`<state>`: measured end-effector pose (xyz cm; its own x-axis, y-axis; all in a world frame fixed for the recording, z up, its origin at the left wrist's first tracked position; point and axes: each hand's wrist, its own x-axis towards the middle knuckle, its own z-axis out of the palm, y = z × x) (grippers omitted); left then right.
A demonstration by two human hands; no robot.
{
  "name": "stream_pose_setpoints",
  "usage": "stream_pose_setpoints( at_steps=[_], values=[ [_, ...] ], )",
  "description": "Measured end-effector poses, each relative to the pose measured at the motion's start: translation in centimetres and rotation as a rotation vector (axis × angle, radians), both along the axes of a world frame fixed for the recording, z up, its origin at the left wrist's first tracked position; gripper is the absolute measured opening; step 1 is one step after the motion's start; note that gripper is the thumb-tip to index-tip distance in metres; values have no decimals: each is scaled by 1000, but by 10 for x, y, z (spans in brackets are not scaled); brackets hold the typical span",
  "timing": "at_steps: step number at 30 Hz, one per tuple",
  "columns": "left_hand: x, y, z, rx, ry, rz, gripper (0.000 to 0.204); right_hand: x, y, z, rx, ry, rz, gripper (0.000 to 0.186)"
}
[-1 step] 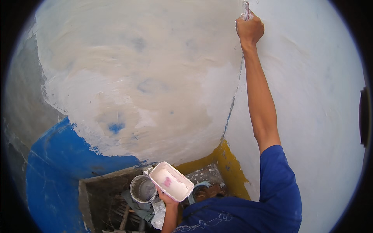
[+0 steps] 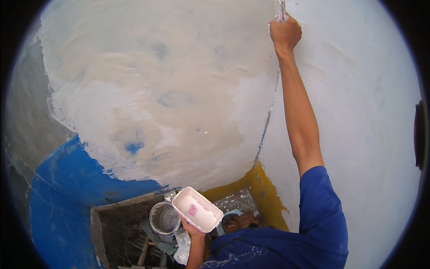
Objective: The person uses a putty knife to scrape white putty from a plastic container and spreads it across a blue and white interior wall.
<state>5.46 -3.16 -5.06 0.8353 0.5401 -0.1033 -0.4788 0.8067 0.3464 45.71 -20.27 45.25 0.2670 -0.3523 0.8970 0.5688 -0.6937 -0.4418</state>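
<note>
High up at the corner between two walls, my right hand (image 2: 285,33) is closed round a putty knife (image 2: 281,10) smeared with white. The upper part of the putty knife runs out of the picture. A dark crack (image 2: 268,121) runs down the corner below this hand. Low in the middle, my left hand (image 2: 192,228) grips the near side of a white rectangular tub (image 2: 182,200), its fingers partly hidden beneath. Pale putty (image 2: 204,217) with a pink patch lies inside. The left wall (image 2: 179,67) carries uneven cream and white putty; the right wall (image 2: 367,112) is white.
Beyond the tub stands a round bucket (image 2: 154,219) with grey residue, beside a crumpled clear plastic bag (image 2: 182,251). Sticks and scraps (image 2: 143,251) lie in a concrete-edged recess (image 2: 97,233). Blue paint (image 2: 58,193) and yellow paint (image 2: 268,190) show on the lower walls.
My right hand has shifted slightly up and left with the putty knife. A small white fleck now shows in front of the left wall. My left hand and the tub have hardly moved.
</note>
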Motion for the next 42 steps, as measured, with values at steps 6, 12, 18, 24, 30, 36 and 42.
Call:
stream_pose_setpoints(
  at_steps=[6, 12, 18, 24, 30, 36, 42],
  values=[
    [-14, 5, -8, -21, 16, 26, 70, -48, 86, -72, -390, -454, 347, 27],
    [-8, -5, 5, -20, -21, 3, 68, 30, -3, -8, 15, -284, 29, 17],
    [-16, -5, 1, -19, 7, 23, 66, -24, 62, -113, -454, -421, 242, 48],
    [-12, -1, 1, -26, 40, 86, 65, -33, 50, -119, -294, -438, 431, 33],
    [-9, -11, 2, -27, -6, 41, 65, 99, 9, -20, -172, -303, -146, 34],
    [-25, -6, 15, -5, 44, 134, 63, -56, 121, -86, -522, -595, 477, 37],
    [-16, -12, 13, -32, -15, 100, 63, 11, 25, 1, -82, -369, -75, 24]
  ],
)
